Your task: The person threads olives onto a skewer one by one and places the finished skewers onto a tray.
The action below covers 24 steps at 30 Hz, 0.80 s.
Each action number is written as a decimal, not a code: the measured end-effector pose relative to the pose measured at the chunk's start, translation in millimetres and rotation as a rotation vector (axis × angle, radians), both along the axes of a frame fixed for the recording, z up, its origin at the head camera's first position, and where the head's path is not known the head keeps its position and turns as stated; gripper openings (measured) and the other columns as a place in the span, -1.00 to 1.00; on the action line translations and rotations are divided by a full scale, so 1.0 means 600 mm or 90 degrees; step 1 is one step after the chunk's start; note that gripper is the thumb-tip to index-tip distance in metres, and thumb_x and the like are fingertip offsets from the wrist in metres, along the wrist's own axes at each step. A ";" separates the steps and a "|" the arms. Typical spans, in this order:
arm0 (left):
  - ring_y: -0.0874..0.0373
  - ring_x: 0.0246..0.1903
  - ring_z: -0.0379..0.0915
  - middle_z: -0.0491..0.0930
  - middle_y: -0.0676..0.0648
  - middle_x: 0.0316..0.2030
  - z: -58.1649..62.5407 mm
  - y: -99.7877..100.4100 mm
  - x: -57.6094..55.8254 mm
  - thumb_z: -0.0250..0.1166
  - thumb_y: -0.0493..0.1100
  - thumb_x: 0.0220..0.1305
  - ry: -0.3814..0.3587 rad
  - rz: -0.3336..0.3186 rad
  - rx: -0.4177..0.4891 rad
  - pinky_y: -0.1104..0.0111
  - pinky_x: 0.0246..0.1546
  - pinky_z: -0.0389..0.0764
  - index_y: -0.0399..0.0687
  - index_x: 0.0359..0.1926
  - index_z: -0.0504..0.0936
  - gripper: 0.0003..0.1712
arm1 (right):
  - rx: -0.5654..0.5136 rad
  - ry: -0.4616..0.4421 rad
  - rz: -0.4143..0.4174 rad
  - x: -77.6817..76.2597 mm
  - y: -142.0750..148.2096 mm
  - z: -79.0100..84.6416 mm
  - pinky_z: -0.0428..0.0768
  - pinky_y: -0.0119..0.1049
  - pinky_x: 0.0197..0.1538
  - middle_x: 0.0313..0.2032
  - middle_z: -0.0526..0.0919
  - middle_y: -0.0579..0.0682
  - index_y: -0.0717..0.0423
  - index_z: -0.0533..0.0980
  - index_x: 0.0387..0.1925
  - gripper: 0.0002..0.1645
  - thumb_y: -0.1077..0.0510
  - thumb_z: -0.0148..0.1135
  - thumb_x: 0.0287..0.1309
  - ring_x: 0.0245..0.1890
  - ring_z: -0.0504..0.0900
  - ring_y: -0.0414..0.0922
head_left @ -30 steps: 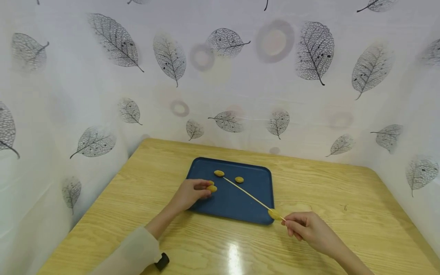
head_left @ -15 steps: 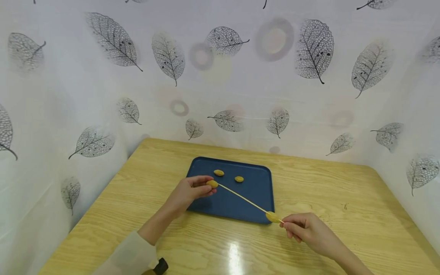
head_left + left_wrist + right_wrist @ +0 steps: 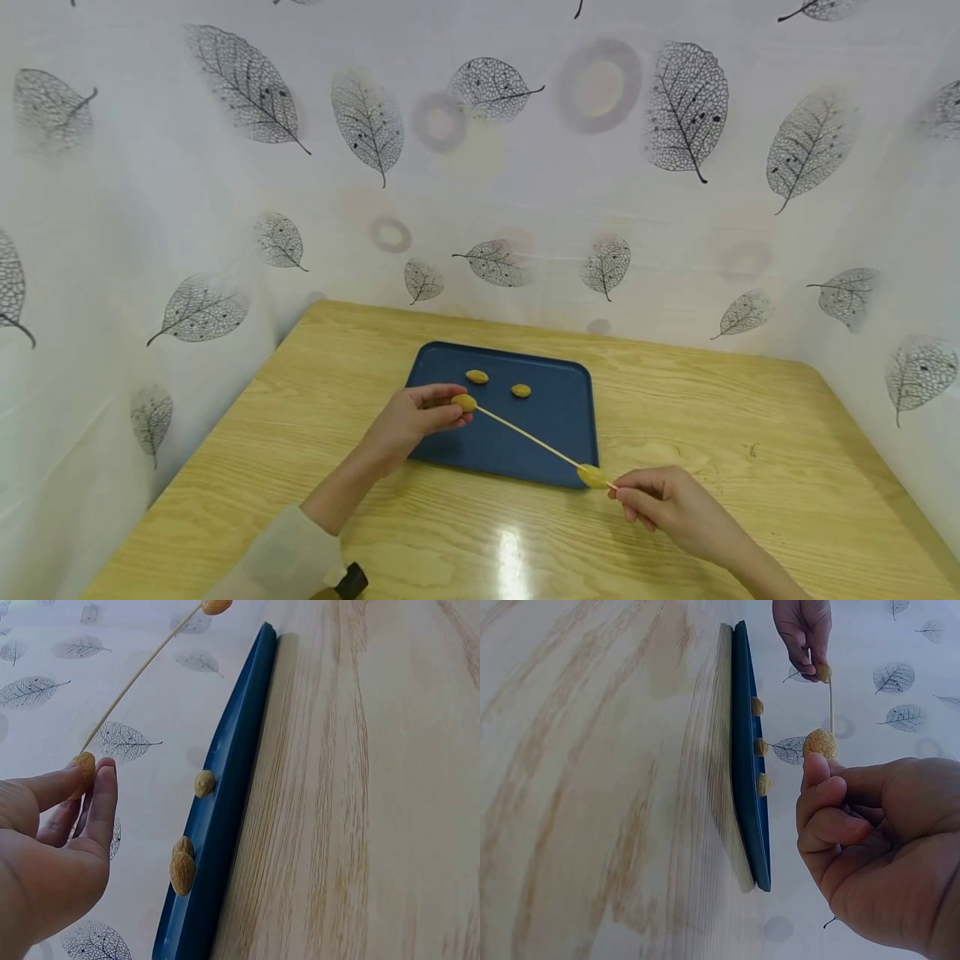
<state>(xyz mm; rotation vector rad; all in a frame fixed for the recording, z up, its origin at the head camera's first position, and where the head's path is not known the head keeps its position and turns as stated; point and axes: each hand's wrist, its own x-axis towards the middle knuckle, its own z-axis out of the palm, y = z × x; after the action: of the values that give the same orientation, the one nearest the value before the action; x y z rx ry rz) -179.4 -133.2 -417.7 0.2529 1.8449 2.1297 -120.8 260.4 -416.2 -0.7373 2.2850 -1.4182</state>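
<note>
My left hand (image 3: 403, 427) pinches a wrinkled yellow-brown oval fruit (image 3: 465, 402), apparently dried, between thumb and fingertips. A thin wooden skewer (image 3: 529, 436) meets this fruit at its tip; how deep it goes in cannot be seen. My right hand (image 3: 675, 504) pinches the other end of the skewer, just behind a second oval fruit (image 3: 821, 742) threaded on it. Below, on a dark blue tray (image 3: 502, 467), lie three similar fruits; the left wrist view shows a single fruit (image 3: 204, 783) and a pair overlapping in sight (image 3: 182, 871). In the head view my left hand hides one.
The tray rests on a light wood-grain table (image 3: 712, 417). Behind and at both sides hangs a white sheet (image 3: 555, 192) with a dark leaf print. A pale sleeve (image 3: 281, 554) covers my left forearm, and a small black object (image 3: 350, 581) shows near it.
My left hand has lifted its fruit up from the tray and brought it to the skewer's tip. My right hand has shifted slightly left and down; over the last half second little has moved.
</note>
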 end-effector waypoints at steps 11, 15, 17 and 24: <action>0.11 -0.03 0.69 0.70 -0.11 -0.02 0.001 0.001 0.004 0.20 -0.38 0.51 0.018 -0.013 0.029 0.21 0.17 0.67 -0.47 0.29 0.50 -0.59 | 0.029 -0.013 -0.017 0.003 -0.005 0.002 0.43 -0.40 -0.66 -0.52 0.60 0.02 0.32 0.68 -0.09 -0.75 0.27 0.11 0.53 -0.64 0.37 -0.33; 0.13 -0.03 0.69 0.71 -0.09 -0.03 0.001 0.004 0.005 0.18 -0.36 0.53 0.011 -0.007 0.038 0.29 0.15 0.67 -0.44 0.33 0.48 -0.57 | 0.034 -0.017 -0.024 0.005 -0.008 0.003 0.34 -0.40 -0.70 -0.54 0.59 0.05 0.29 0.69 -0.12 -0.75 0.26 0.11 0.53 -0.66 0.33 -0.33; 0.14 -0.03 0.69 0.72 -0.08 -0.03 0.001 0.004 0.006 0.17 -0.35 0.54 0.008 -0.005 0.037 0.31 0.14 0.67 -0.43 0.35 0.48 -0.56 | 0.033 -0.015 -0.025 0.005 -0.010 0.004 0.30 -0.41 -0.71 -0.54 0.59 0.05 0.29 0.69 -0.13 -0.76 0.26 0.12 0.53 -0.67 0.32 -0.34; 0.15 -0.02 0.69 0.72 -0.09 -0.02 0.001 0.005 0.007 0.16 -0.34 0.56 0.006 -0.010 0.057 0.28 0.18 0.65 -0.47 0.34 0.47 -0.57 | 0.036 -0.009 -0.027 0.007 -0.014 0.006 0.31 -0.41 -0.70 -0.54 0.59 0.03 0.26 0.69 -0.15 -0.76 0.25 0.13 0.52 -0.66 0.32 -0.34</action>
<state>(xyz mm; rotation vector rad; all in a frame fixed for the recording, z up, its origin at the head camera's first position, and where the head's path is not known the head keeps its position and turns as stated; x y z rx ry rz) -175.1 -130.1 -417.2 0.2975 1.7494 2.2078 -116.7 251.7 -412.8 -0.6635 2.3328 -1.3673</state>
